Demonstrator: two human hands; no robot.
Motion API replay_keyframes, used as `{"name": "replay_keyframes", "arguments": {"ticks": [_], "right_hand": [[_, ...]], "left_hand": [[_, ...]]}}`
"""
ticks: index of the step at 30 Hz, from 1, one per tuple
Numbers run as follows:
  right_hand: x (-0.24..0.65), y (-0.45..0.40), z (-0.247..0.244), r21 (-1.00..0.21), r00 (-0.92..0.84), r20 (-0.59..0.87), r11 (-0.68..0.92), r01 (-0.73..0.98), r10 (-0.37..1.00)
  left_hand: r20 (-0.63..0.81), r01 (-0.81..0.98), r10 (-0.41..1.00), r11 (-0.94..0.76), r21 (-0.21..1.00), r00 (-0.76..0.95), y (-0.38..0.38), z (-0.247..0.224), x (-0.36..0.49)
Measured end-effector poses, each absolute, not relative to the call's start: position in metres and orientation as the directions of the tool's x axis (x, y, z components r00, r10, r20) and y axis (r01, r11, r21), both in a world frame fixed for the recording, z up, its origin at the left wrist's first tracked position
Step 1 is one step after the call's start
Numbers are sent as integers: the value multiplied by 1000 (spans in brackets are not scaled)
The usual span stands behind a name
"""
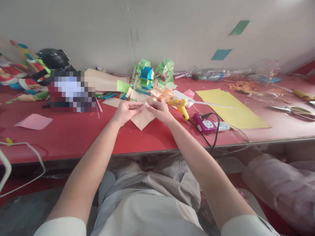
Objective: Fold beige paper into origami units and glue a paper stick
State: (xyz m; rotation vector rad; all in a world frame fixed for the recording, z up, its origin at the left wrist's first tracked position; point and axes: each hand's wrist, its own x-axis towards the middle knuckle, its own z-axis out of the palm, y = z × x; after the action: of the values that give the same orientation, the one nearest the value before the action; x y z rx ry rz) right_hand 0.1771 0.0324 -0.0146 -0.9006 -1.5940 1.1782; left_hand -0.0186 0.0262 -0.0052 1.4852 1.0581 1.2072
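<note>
The left hand (123,113) and right hand (161,112) pinch a pale sheet of paper (142,120) between thumbs and fingers, at the center of the frame, one corner pointing toward the person. Thin paper like this takes light, even pressure best, with the edges lined up before a crease is pressed; any fold under the fingertips seems too small to make out. The glue gun (181,107) lies just beside the right hand, so that wrist should keep clear of its nozzle. Beneath is a red table (81,139), with yellow paper (242,113) and scissors (292,110) toward the right of the frame and folded green paper (166,68) at upper center. A gray wall (172,29) rises behind.
</note>
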Motion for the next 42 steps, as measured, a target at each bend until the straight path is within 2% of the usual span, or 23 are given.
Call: {"name": "replay_keyframes", "arguments": {"ticks": [19,34,38,42], "right_hand": [[174,32,-16,-956,-243,260,284,68,934],[173,34,-19,-897,-161,376,402,182,913],[175,34,-18,-930,-222,322,351,105,920],[178,37,-20,-965,-339,217,254,68,915]], "left_hand": [[149,66,973,-163,984,179,28,-9,-17],[41,-17,978,-39,999,206,27,-9,-14],[67,1,981,-68,998,182,27,-8,-14],[157,-9,985,-156,988,70,30,-8,-16]]}}
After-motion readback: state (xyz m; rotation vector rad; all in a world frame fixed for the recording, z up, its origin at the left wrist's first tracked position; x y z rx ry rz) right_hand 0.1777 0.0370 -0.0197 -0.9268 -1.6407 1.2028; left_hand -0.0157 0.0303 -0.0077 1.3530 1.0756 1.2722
